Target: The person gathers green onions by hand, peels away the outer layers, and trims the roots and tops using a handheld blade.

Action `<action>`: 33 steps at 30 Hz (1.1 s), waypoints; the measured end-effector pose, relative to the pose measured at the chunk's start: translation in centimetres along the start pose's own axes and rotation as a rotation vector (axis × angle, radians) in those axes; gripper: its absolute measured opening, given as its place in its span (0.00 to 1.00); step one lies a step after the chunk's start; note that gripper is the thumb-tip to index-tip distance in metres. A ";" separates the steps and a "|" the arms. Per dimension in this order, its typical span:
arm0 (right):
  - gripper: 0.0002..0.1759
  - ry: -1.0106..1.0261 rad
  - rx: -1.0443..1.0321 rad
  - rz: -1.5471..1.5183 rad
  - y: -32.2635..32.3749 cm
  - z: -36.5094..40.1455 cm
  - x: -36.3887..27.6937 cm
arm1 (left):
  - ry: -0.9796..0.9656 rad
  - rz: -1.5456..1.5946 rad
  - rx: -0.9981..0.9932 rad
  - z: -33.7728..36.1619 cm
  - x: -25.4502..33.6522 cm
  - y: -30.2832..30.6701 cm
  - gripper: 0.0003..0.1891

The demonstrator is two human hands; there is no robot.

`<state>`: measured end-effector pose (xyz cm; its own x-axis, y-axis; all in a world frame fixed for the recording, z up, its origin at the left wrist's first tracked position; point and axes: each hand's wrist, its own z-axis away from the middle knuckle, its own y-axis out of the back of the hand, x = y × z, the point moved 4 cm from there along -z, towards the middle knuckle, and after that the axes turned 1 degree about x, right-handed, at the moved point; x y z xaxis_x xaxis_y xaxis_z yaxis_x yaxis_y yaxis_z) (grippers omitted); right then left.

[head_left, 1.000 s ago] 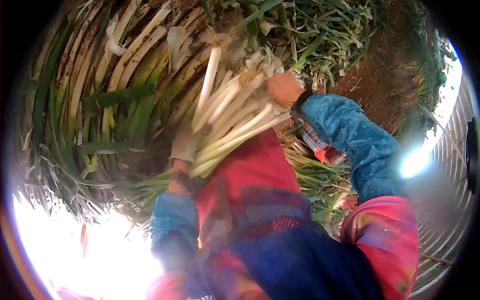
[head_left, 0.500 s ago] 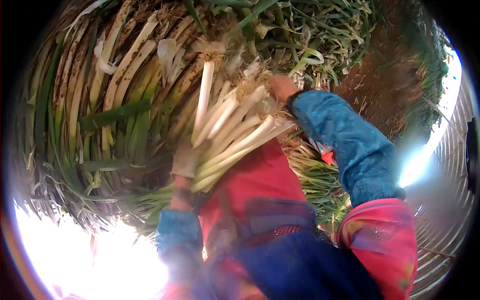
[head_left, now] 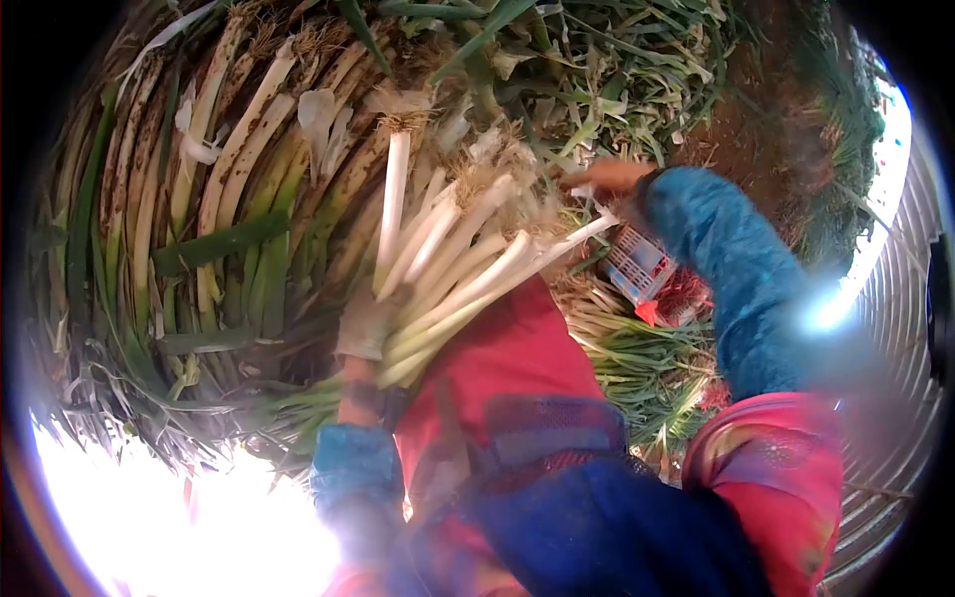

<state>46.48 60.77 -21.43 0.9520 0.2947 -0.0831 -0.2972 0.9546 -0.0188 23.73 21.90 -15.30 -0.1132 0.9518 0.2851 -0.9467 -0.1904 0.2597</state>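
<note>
My left hand [head_left: 366, 323], in a pale glove, is closed round a bunch of long leeks [head_left: 453, 289]. Their white shanks fan up and to the right, root tufts at the top, while the green leaves trail off below the hand. One shank [head_left: 395, 194] stands apart from the others with its roots uppermost. My right hand [head_left: 609, 177] is bare, fingers stretched leftward, just beyond the root ends. Below it lies the tip of a thin pale stalk [head_left: 587, 231] that sticks out of the bunch.
A big heap of soil-stained leeks [head_left: 229, 159] fills the left. Loose green leaves [head_left: 617, 80] lie at the top, beside brown ground [head_left: 756, 129]. To the right of the bunch are a plastic basket [head_left: 639, 261] and more leeks [head_left: 637, 358]. Ribbed sheeting [head_left: 895, 328] curves along the right edge.
My right hand has moved right, away from the root ends, and the thin pale stalk reaches further right. The basket has come into view. My left hand keeps its hold on the leeks.
</note>
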 end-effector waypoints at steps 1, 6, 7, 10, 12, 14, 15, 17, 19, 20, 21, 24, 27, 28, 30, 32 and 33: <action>0.30 0.121 -0.057 0.095 -2.9 -1.9 -2.0 | -0.013 0.021 -0.004 -0.1 -0.1 -0.2 0.31; 0.12 0.354 0.332 0.545 -7.7 -4.5 -8.1 | -0.029 0.123 -0.035 0.0 0.1 -0.1 0.30; 0.11 0.374 0.450 0.656 -6.6 -4.3 -8.0 | -0.017 0.129 -0.030 0.0 0.0 -0.2 0.29; 0.08 0.438 0.815 0.835 0.5 -5.6 -2.4 | -0.059 0.115 -0.036 0.4 0.9 0.2 0.29; 0.09 -0.037 0.983 0.679 8.2 -1.2 -2.2 | -0.056 0.049 -0.026 -0.4 -0.8 -0.7 0.29; 0.12 0.086 1.079 0.775 14.3 -0.9 0.5 | -0.042 -0.008 -0.021 0.2 0.2 -0.2 0.28; 0.13 0.078 0.898 0.776 14.5 -1.1 -0.3 | -0.054 -0.006 -0.017 0.3 0.3 -0.1 0.28; 0.22 0.090 0.580 0.668 14.3 -2.5 -2.7 | -0.080 0.009 0.002 0.2 0.1 -0.2 0.28; 0.36 0.040 0.250 -0.122 9.3 -4.9 -5.0 | -0.105 0.025 0.026 -0.3 -1.0 -0.6 0.28; 0.43 0.011 0.107 -0.400 6.0 -6.1 -6.5 | -0.105 0.053 0.010 -0.2 -0.6 -0.3 0.28; 0.47 0.023 -0.032 -0.414 2.1 -8.4 -8.9 | -0.103 0.079 -0.010 0.1 0.1 0.1 0.28; 0.32 0.305 0.013 -0.071 -4.5 -11.2 -14.7 | -0.084 0.064 -0.017 0.3 0.3 0.0 0.28; 0.17 0.816 0.499 0.708 -4.4 -11.4 -15.9 | -0.065 0.021 -0.040 0.4 0.4 0.0 0.28; 0.12 0.949 0.679 0.849 -3.7 -11.4 -15.8 | -0.063 0.012 -0.047 0.2 0.7 0.1 0.28; 0.06 1.075 0.991 0.973 -1.9 -10.5 -15.3 | -0.053 -0.008 -0.050 0.4 1.0 0.0 0.28; 0.05 0.369 0.926 0.864 3.4 -10.5 -14.3 | -0.062 -0.007 -0.041 0.3 0.9 0.3 0.29; 0.08 0.284 0.935 1.040 7.1 -8.3 -13.8 | -0.075 0.007 -0.037 0.1 0.5 0.1 0.29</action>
<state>30.62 63.13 -28.69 0.2541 0.9550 0.1533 -0.5761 0.0221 0.8171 23.61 22.31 -15.08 -0.0986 0.9294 0.3558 -0.9566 -0.1870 0.2234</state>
